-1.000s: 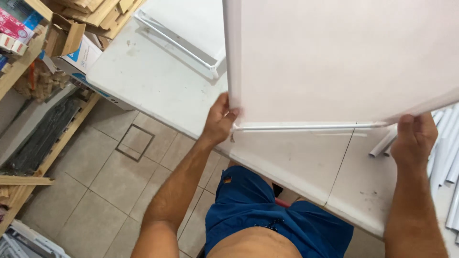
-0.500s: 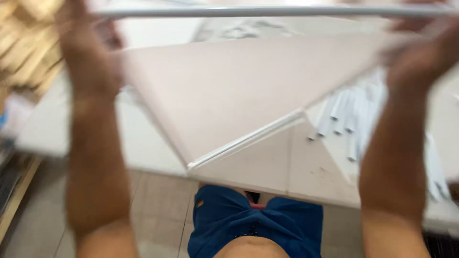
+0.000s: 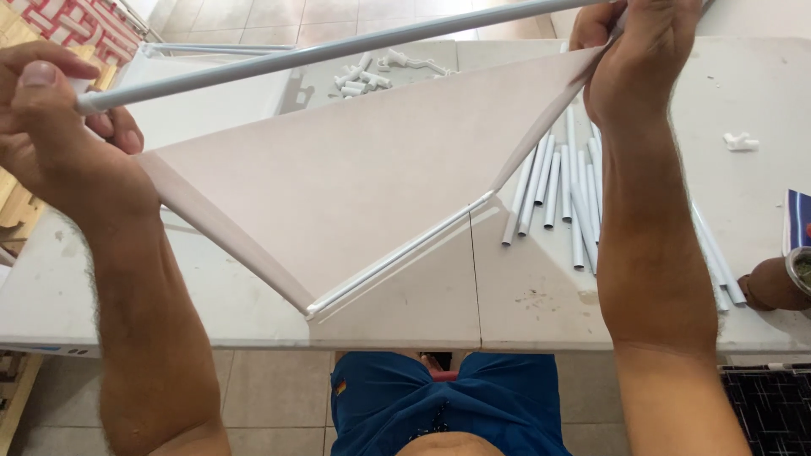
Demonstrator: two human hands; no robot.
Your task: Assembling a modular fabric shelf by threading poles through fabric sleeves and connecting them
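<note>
The left hand (image 3: 59, 135) is closed around one end of a long grey metal rod (image 3: 338, 46), from which a pale beige fabric panel (image 3: 338, 194) with a white rail along its lower edge hangs above the white folding table (image 3: 524, 295). Loose white plastic tubes (image 3: 557, 186) lie on the table just beside the panel. The right hand (image 3: 642, 59) pinches the rod's other end and the fabric's corner.

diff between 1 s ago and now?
The fabric panel was flipped: a second ago both hands gripped its lower edge near the table; now the left hand and right hand are raised, holding the ends of the rod along its top edge, and the panel hangs tilted. Same: white table, loose tubes, both hands gripping.
</note>
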